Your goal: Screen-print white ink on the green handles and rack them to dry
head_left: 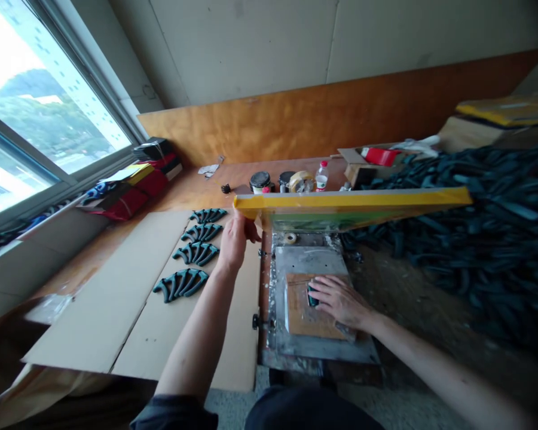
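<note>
My left hand (pixel 235 239) is closed on the left corner of a screen-printing frame (pixel 349 200) edged with yellow tape, which is held tilted up above the work bed. Under my right hand (pixel 338 298) is a small dark green piece (pixel 312 294), partly covered by the fingers, on a brown wooden block (pixel 298 319). The block rests on a grey metal plate (pixel 311 260). Left of my left arm, dark green curved handle-like parts (pixel 182 283) lie in several neat rows on a cardboard sheet (pixel 130 286).
A large heap of dark green parts (pixel 488 239) fills the right side. Behind the frame stand lidded tubs (pixel 260 180), a tape roll (pixel 302 181) and a bottle with a red cap (pixel 321 176). A black clamp knob (pixel 256 322) sticks out at the plate's left. Red boxes (pixel 125 197) line the window side.
</note>
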Tool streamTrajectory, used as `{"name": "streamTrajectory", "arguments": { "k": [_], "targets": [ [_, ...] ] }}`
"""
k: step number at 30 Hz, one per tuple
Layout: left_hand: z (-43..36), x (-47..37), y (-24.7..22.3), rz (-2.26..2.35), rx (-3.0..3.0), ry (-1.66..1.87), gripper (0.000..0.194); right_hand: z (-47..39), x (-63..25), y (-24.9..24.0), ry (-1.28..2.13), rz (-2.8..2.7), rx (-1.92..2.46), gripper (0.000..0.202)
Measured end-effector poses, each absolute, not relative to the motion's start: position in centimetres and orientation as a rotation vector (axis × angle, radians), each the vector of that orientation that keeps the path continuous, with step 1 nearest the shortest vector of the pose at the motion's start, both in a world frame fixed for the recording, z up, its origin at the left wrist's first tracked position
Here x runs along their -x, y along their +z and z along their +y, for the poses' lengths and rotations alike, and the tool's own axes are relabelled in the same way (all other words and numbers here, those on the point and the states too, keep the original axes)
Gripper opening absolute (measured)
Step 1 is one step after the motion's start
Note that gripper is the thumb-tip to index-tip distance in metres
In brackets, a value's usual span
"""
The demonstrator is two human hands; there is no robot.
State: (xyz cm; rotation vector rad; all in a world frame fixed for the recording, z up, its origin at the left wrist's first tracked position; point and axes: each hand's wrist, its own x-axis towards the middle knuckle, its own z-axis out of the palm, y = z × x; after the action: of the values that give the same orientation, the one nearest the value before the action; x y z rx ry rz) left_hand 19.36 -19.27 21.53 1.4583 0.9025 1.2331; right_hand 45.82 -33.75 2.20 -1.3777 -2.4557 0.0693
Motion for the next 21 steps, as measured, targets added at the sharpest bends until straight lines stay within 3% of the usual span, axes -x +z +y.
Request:
{"name": "streamTrajectory", "arguments": {
  "k": [3, 7, 10, 13, 18, 21],
  "targets": [
    [-23.2, -18.4, 21.0, 1.019, -1.455, 1.135, 0.061, -33.6, -50.0, 3.4, 0.027, -2.189, 1.550, 0.025],
    [-28.7, -15.6, 15.0, 1.159, -1.320, 0.812, 0.055, -31.8, -54.9, 6.0, -0.029, -1.829, 1.756, 0.041],
    [-31.2, -15.3, 8.6, 1.257, -1.218, 0.761, 0.070, -29.6, -53.1, 8.5, -0.066, -1.819, 1.684, 0.036],
    [-31.9, -15.9, 3.6, 1.359, -1.242, 0.810, 0.080, -27.9, -48.2, 10.3, -0.099, -2.055, 1.670, 0.048],
    [-31.5, -16.1, 0.8, 1.407, -1.347, 0.768, 0.068, -29.8, -44.0, 9.3, 0.112, -2.356, 1.745, 0.009],
    [-31.5, -15.9, 0.7, 1.413, -1.366, 0.758, 0.063, -32.9, -45.1, 8.1, 0.116, -2.508, 1.508, 0.019]
  ]
}}
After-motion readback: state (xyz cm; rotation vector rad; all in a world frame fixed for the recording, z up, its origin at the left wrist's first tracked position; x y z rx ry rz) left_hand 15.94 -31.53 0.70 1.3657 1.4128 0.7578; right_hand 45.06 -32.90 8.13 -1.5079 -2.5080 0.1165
